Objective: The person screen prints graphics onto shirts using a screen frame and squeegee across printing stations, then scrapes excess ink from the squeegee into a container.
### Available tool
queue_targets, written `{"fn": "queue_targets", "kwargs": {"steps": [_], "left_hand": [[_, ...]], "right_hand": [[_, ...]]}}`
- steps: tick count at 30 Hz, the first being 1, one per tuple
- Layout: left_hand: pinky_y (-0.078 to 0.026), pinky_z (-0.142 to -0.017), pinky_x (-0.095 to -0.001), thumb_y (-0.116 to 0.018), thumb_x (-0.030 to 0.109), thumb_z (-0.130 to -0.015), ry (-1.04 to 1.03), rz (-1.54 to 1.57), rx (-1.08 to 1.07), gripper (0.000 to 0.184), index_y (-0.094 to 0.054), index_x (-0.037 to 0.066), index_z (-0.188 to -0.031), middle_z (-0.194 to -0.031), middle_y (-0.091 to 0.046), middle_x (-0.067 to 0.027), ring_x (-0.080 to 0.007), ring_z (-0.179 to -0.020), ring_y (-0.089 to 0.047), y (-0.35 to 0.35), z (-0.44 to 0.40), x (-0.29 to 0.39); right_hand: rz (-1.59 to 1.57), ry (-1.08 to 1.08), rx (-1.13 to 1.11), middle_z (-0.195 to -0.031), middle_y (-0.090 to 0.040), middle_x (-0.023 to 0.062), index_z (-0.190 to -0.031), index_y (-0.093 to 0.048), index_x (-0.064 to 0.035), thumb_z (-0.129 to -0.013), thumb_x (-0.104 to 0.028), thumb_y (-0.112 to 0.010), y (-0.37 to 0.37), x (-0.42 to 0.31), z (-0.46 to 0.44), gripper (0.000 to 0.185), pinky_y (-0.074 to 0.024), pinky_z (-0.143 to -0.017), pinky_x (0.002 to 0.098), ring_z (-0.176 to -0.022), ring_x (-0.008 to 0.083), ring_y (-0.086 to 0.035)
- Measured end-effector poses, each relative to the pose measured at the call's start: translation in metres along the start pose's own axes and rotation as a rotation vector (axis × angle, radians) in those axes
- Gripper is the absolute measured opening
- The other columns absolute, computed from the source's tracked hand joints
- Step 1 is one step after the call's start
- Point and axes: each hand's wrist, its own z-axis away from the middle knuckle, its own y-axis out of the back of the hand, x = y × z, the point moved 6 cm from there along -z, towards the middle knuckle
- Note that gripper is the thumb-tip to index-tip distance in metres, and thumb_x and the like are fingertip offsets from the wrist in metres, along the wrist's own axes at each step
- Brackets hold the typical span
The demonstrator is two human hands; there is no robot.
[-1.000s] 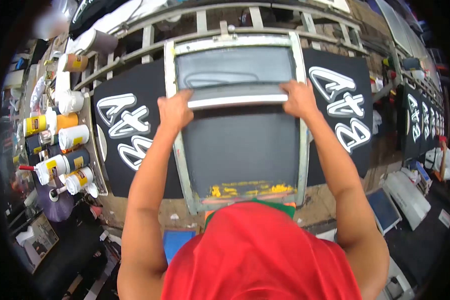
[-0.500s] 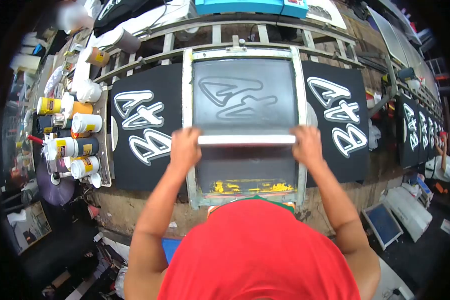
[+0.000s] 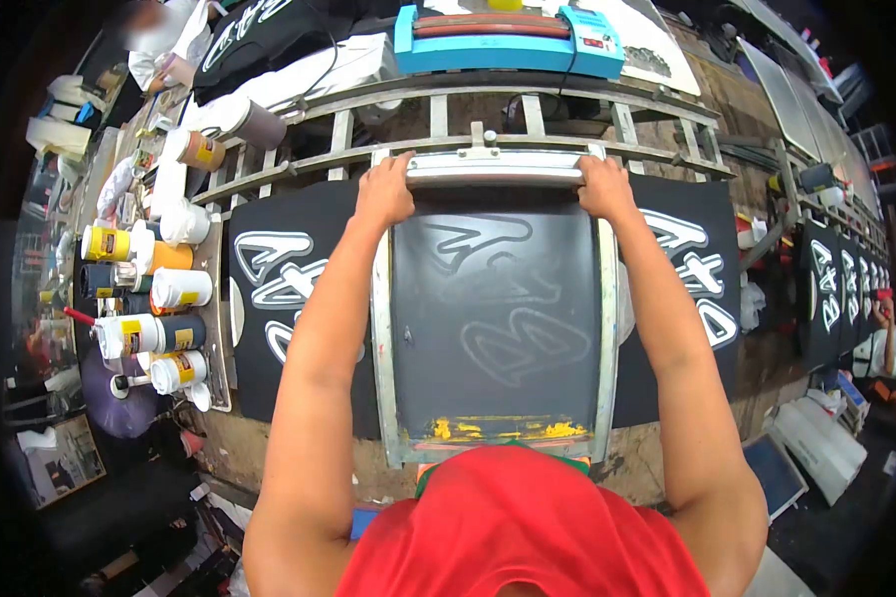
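My left hand (image 3: 384,189) and my right hand (image 3: 605,187) are closed around the two ends of a long pale squeegee (image 3: 498,173). It lies across the far end of a screen printing frame (image 3: 384,348), close to the metal hinge clamp (image 3: 478,147). The grey mesh (image 3: 438,388) shows outlined lettering through its surface, with yellow smears (image 3: 508,429) along the near edge. Black fabric with white lettering lies on both sides, a left piece (image 3: 254,388) and a right piece (image 3: 712,348), each partly covered by my arms.
Several paint tubs (image 3: 181,289) crowd a tray on the left. Behind the frame runs a metal rail (image 3: 343,139), with a blue roller machine (image 3: 508,60) beyond it. More printed black pieces (image 3: 821,289) hang along the right. Another person (image 3: 164,50) is at the far left.
Both hands have pushed the squeegee away from me, from mid-screen to the far end. More of the lettering on the mesh now shows. The view has tilted slightly upward.
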Motion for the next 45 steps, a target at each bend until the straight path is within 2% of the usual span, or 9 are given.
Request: {"fn": "queue_targets", "kwargs": {"steps": [7,18,24,26,30,37,41,42,45], "left_hand": [[-0.047,-0.107,-0.0476,-0.070,0.009,-0.079,-0.063,0.128,-0.043,0.078,-0.042,0.014,-0.152,-0.139,-0.055,-0.0189,-0.0387,-0.127,-0.056,0.014,0.000,-0.011],[-0.041,-0.112,-0.0513,-0.067,0.012,-0.081,-0.106,-0.013,-0.149,0.071,-0.046,0.015,-0.149,-0.146,-0.054,-0.0141,-0.0329,-0.134,-0.053,0.015,-0.022,0.009],[-0.050,-0.102,-0.0459,-0.065,0.008,-0.078,-0.111,-0.128,-0.306,0.061,-0.060,0.014,-0.139,-0.124,-0.069,-0.0152,-0.0329,-0.120,-0.064,0.000,-0.037,0.011],[-0.053,-0.096,-0.0440,-0.065,0.010,-0.078,-0.074,-0.167,-0.253,0.048,-0.069,0.014,-0.125,-0.109,-0.074,-0.0164,-0.0342,-0.107,-0.070,-0.004,-0.039,0.010],[-0.053,-0.092,-0.0481,-0.065,0.012,-0.077,-0.140,-0.264,-0.267,0.036,-0.074,0.015,-0.112,-0.101,-0.075,-0.0159,-0.0342,-0.099,-0.072,-0.008,-0.021,0.013],[-0.045,-0.086,-0.0511,-0.066,0.008,-0.071,-0.209,-0.101,-0.159,0.033,-0.073,0.017,-0.103,-0.094,-0.070,-0.0062,-0.0270,-0.097,-0.069,-0.009,0.154,0.031],[-0.041,-0.099,-0.0549,-0.071,0.005,-0.068,-0.123,-0.066,-0.239,0.045,-0.063,0.014,-0.112,-0.119,-0.056,-0.0139,-0.0363,-0.116,-0.054,-0.026,0.311,0.051],[-0.041,-0.098,-0.0531,-0.071,0.006,-0.068,-0.167,-0.096,-0.124,0.046,-0.063,0.013,-0.113,-0.119,-0.056,-0.0143,-0.0363,-0.115,-0.053,-0.028,0.355,0.057],[-0.041,-0.092,-0.0474,-0.071,0.008,-0.065,-0.206,0.036,-0.141,0.053,-0.064,0.015,-0.117,-0.123,-0.057,-0.0085,-0.0291,-0.107,-0.054,-0.021,0.442,0.075]], "right_hand": [[-0.057,-0.010,-0.050,-0.132,-0.061,0.0113,-0.128,-0.060,-0.0120,-0.080,-0.017,-0.071,0.007,-0.001,-0.006,0.049,-0.0450,-0.102,0.0546,-0.126,0.0364,-0.054],[-0.022,0.003,-0.172,-0.129,-0.064,0.0127,-0.122,-0.070,-0.0122,-0.075,-0.020,-0.074,0.013,0.003,-0.022,0.048,-0.0480,-0.103,0.0533,-0.123,0.0365,-0.059],[-0.010,0.015,-0.311,-0.125,-0.069,0.0183,-0.119,-0.072,-0.0089,-0.075,-0.019,-0.072,0.004,0.000,-0.040,0.045,-0.0504,-0.102,0.0508,-0.117,0.0357,-0.065],[0.038,-0.018,-0.415,-0.117,-0.072,0.0194,-0.118,-0.073,-0.0087,-0.075,-0.021,-0.071,0.008,-0.004,-0.037,0.046,-0.0527,-0.100,0.0457,-0.112,0.0350,-0.067],[0.057,-0.009,-0.391,-0.112,-0.073,0.0195,-0.117,-0.074,-0.0101,-0.074,-0.024,-0.071,0.001,-0.002,-0.016,0.045,-0.0548,-0.097,0.0412,-0.109,0.0353,-0.068],[-0.102,0.042,-0.212,-0.101,-0.074,0.0170,-0.105,-0.076,-0.0126,-0.071,-0.013,-0.065,-0.009,-0.027,0.158,0.036,-0.0556,-0.087,0.0458,-0.097,0.0360,-0.071],[-0.144,0.075,-0.122,-0.104,-0.062,0.0123,-0.099,-0.065,-0.0088,-0.065,-0.002,-0.070,-0.016,-0.061,0.326,0.034,-0.0490,-0.083,0.0480,-0.099,0.0364,-0.059],[-0.118,0.089,-0.051,-0.106,-0.063,0.0116,-0.103,-0.065,-0.0084,-0.065,-0.003,-0.070,-0.018,-0.071,0.367,0.038,-0.0478,-0.083,0.0472,-0.098,0.0350,-0.058],[-0.108,0.100,0.034,-0.113,-0.062,0.0113,-0.111,-0.063,-0.0079,-0.067,-0.008,-0.072,-0.021,-0.083,0.452,0.045,-0.0466,-0.087,0.0464,-0.103,0.0335,-0.057]]}}
